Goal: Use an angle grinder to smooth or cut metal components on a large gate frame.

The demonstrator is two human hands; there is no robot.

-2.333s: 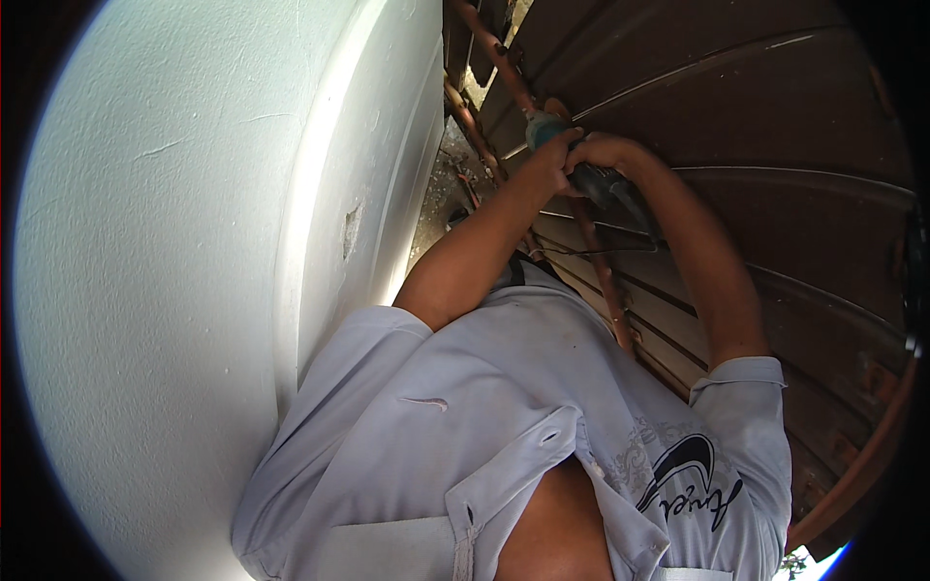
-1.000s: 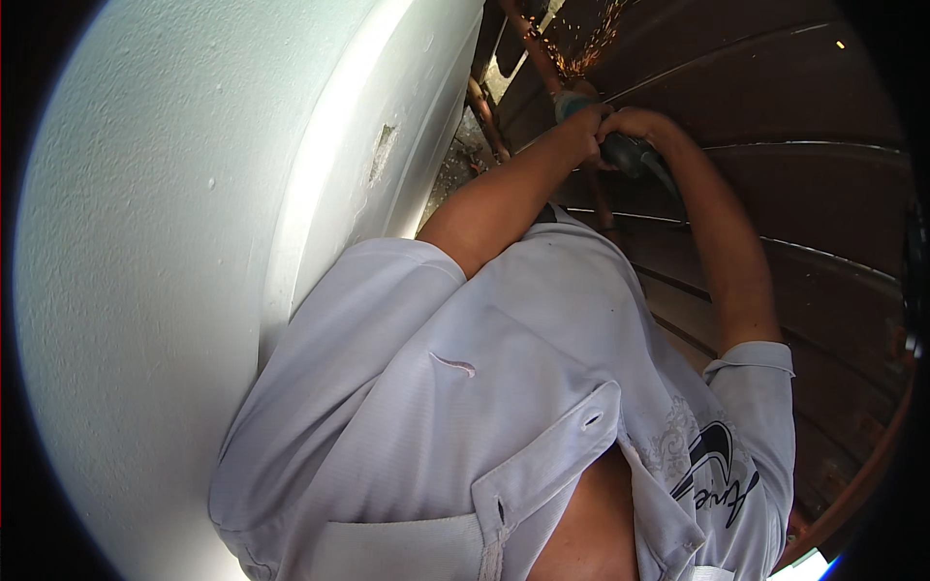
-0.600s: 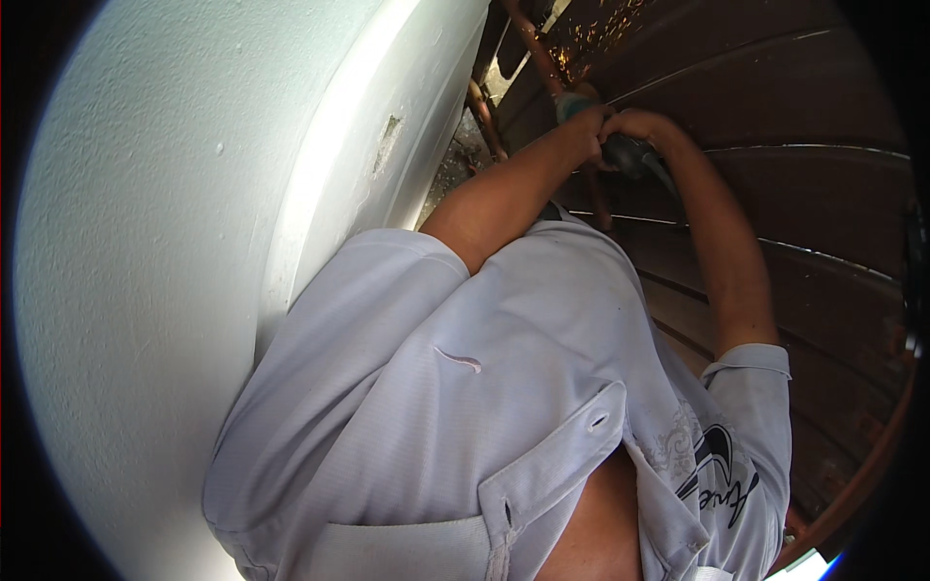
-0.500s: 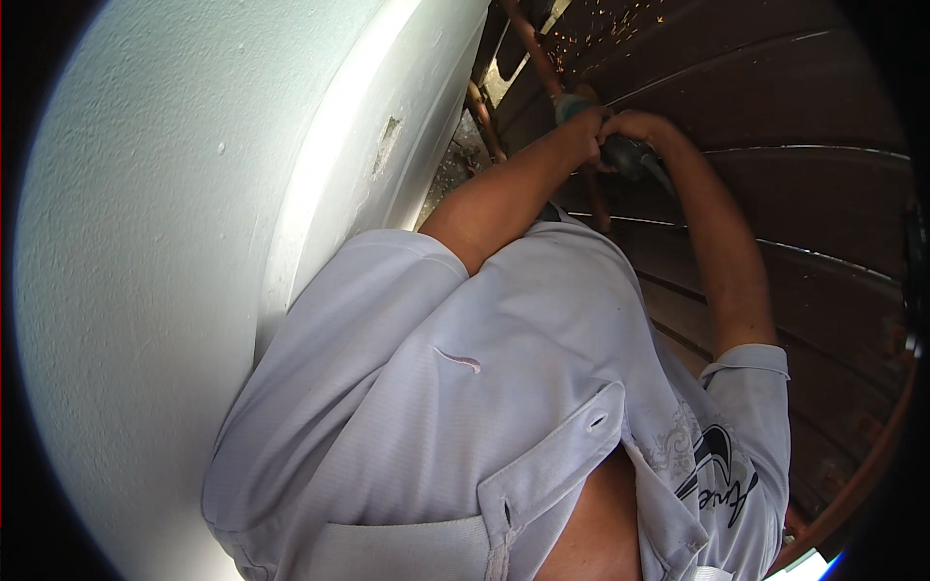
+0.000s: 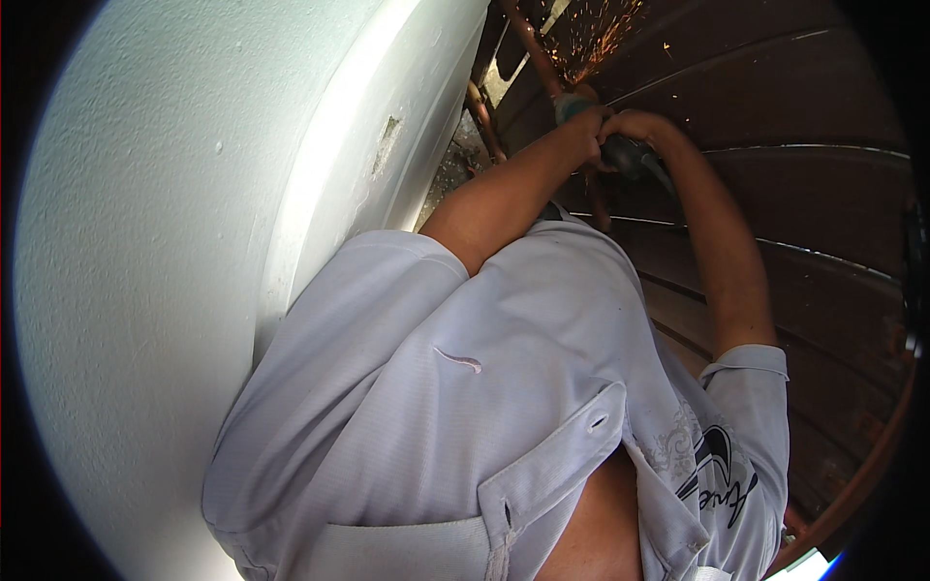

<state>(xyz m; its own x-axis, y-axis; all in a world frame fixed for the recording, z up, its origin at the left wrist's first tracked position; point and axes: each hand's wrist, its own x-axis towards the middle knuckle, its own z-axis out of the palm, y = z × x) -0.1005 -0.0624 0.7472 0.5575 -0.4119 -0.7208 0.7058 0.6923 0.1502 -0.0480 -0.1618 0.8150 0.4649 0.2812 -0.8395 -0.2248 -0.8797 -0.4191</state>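
Overhead, the head camera looks down the person's own pale grey short-sleeved polo shirt (image 5: pixel 504 387), which fills the near half of the frame. Both bare forearms reach away to the far right and meet on a small dark grey and teal angle grinder (image 5: pixel 620 153). The left hand (image 5: pixel 586 131) wraps the tool's teal front end, fingers closed round it. The right hand (image 5: pixel 644 131) clamps the dark body just beside it, fingers likewise curled shut. The left hand is the nearer of the two to the working end.

Just beyond the left hand, up and slightly left of the fingers, a spray of orange sparks (image 5: pixel 596 39) flies where the tool meets a rusty brown metal bar (image 5: pixel 533 48), whose long axis slants from far left toward the hands. The disc itself is hidden.

Dark brown horizontal metal slats (image 5: pixel 804 116) fill the right side. A broad white textured plaster wall (image 5: pixel 174 271) curves down the left.
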